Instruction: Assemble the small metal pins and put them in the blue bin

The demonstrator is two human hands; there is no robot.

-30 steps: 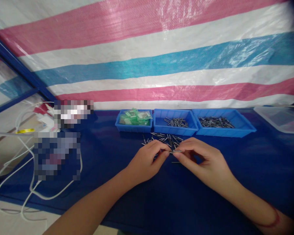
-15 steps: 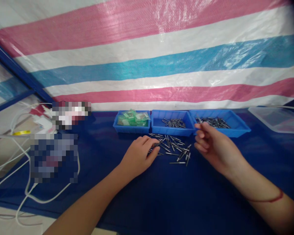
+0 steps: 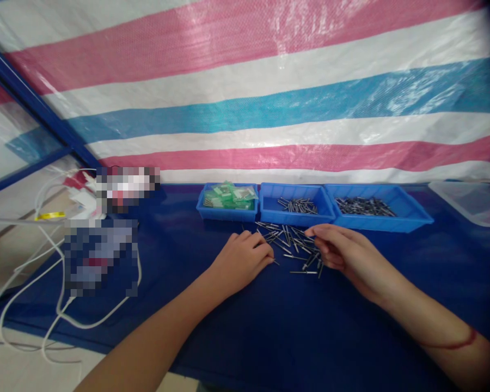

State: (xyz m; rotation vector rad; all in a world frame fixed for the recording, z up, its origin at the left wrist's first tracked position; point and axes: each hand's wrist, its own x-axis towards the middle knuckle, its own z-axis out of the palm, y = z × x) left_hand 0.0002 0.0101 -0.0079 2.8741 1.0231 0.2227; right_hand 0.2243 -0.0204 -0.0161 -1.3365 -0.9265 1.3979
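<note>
Silvery blind rivets (image 3: 288, 237) lie in a loose pile on the dark blue tabletop. My left hand (image 3: 245, 258) rests at the pile's left edge, its fingers curled and closed; the thin tip of a rivet (image 3: 276, 262) pokes out by the thumb. Over the right edge of the pile hovers my right hand (image 3: 338, 247), thumb and forefinger pinched together. Whatever may be between those fingertips is too small or hidden to make out. Behind the pile, a middle blue bin (image 3: 296, 216) and a right blue bin (image 3: 410, 215) hold more rivets.
A left blue bin (image 3: 228, 215) contains green-and-clear packets (image 3: 228, 195). A clear plastic lid (image 3: 461, 204) lies at the far right. White cables (image 3: 65, 318) and blurred items occupy the left side. A striped sheet (image 3: 249, 117) hangs behind the table.
My right hand has come down and left from the right bin to the pile. My left hand stays at the pile, its fingers slightly shifted. The whole view has shifted a little.
</note>
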